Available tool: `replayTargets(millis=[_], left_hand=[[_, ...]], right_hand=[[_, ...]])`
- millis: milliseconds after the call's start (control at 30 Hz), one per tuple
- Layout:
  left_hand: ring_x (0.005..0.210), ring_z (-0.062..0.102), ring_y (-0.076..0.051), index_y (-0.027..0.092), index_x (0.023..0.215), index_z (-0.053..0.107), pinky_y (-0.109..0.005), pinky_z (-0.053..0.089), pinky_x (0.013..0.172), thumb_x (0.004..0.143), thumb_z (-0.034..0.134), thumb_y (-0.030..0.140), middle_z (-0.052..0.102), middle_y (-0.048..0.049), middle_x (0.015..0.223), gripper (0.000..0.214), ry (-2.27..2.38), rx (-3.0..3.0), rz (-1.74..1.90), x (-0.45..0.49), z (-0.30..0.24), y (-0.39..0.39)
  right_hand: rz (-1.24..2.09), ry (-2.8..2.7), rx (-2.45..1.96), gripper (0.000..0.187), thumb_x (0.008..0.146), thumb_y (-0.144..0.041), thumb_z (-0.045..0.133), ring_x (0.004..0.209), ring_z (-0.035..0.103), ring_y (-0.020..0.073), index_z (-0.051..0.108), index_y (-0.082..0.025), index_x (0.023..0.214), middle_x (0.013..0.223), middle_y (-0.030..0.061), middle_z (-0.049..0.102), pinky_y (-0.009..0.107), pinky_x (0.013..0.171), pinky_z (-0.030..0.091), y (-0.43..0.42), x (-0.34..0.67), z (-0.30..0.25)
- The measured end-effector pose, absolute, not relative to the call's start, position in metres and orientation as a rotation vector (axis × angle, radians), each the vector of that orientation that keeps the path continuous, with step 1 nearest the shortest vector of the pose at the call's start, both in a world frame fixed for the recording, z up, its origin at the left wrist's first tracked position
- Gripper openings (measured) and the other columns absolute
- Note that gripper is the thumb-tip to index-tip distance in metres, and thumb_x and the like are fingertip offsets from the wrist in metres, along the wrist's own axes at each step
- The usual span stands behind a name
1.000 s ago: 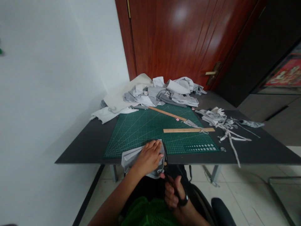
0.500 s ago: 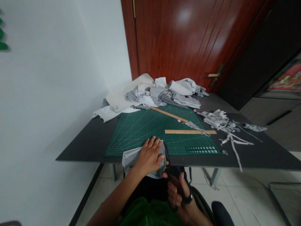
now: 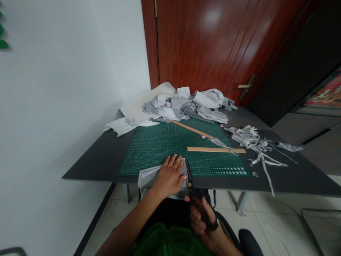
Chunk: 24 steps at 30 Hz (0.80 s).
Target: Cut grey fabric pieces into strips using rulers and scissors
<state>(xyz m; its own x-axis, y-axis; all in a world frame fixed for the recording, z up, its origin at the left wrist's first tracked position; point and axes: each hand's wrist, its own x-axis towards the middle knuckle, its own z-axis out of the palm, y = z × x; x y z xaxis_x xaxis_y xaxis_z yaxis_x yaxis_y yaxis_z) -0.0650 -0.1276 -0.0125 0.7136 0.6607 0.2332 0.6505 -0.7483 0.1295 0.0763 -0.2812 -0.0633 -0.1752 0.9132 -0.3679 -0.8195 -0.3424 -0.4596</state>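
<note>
My left hand (image 3: pixel 170 176) lies flat with fingers stretched out on a folded grey cloth piece (image 3: pixel 149 177) at the near edge of the green cutting mat (image 3: pixel 160 145). My right hand (image 3: pixel 201 217) is closed round the black handles of scissors (image 3: pixel 189 179), just below the table edge. The scissor blades run up along the right edge of the grey cloth, beside my left fingers.
Two wooden rulers (image 3: pixel 215 150) (image 3: pixel 191 129) lie on the mat. A heap of grey and white fabric (image 3: pixel 181 105) sits at the far end of the dark table (image 3: pixel 93 163). Cut strips and scraps (image 3: pixel 253 142) lie at the right. A wooden door (image 3: pixel 213 46) stands behind.
The view has shifted slightly. My right hand with the scissors has crept a little forward along the cloth's right edge; my left hand stays pressed on the cloth.
</note>
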Motion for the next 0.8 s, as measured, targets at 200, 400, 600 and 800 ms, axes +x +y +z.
replayTargets(millis=[200, 400, 600, 800], left_hand=[[0.152, 0.033, -0.032, 0.014, 0.155, 0.041, -0.051, 0.023, 0.126, 0.101, 0.046, 0.046, 0.043, -0.0123, 0.161, 0.063, 1.098, 2.878, 0.448, -0.065, -0.013, -0.127], [0.152, 0.033, -0.033, 0.013, 0.154, 0.041, -0.052, 0.023, 0.125, 0.101, 0.047, 0.044, 0.043, -0.0128, 0.161, 0.062, 1.083, 2.879, 0.457, -0.065, -0.014, -0.127], [0.152, 0.034, -0.033, 0.013, 0.155, 0.040, -0.051, 0.023, 0.125, 0.101, 0.046, 0.042, 0.044, -0.0127, 0.161, 0.061, 1.074, 2.880, 0.489, -0.064, -0.017, -0.126], [0.152, 0.034, -0.033, 0.015, 0.155, 0.041, -0.052, 0.023, 0.125, 0.102, 0.044, 0.042, 0.045, -0.0126, 0.160, 0.059, 1.085, 2.875, 0.479, -0.065, -0.015, -0.127]], right_hand=[[1.766, -0.179, -0.753, 0.061, 0.065, -0.062, 0.090, 0.038, 0.021, -0.0002, 0.073, -0.014, 0.098, 0.052, -0.0098, 0.048, 0.015, 0.035, 0.019, -0.275, 0.077, -0.064], [1.778, -0.194, -0.730, 0.061, 0.068, -0.063, 0.088, 0.039, 0.019, 0.0000, 0.073, -0.013, 0.099, 0.053, -0.0104, 0.047, 0.015, 0.035, 0.019, -0.267, 0.077, -0.054], [1.764, -0.172, -0.721, 0.058, 0.069, -0.061, 0.088, 0.040, 0.020, 0.0001, 0.072, -0.013, 0.097, 0.053, -0.0103, 0.047, 0.014, 0.035, 0.020, -0.258, 0.076, -0.048], [1.741, -0.181, -0.689, 0.061, 0.072, -0.065, 0.084, 0.040, 0.018, -0.0004, 0.072, -0.012, 0.099, 0.055, -0.0104, 0.046, 0.013, 0.035, 0.020, -0.257, 0.074, -0.046]])
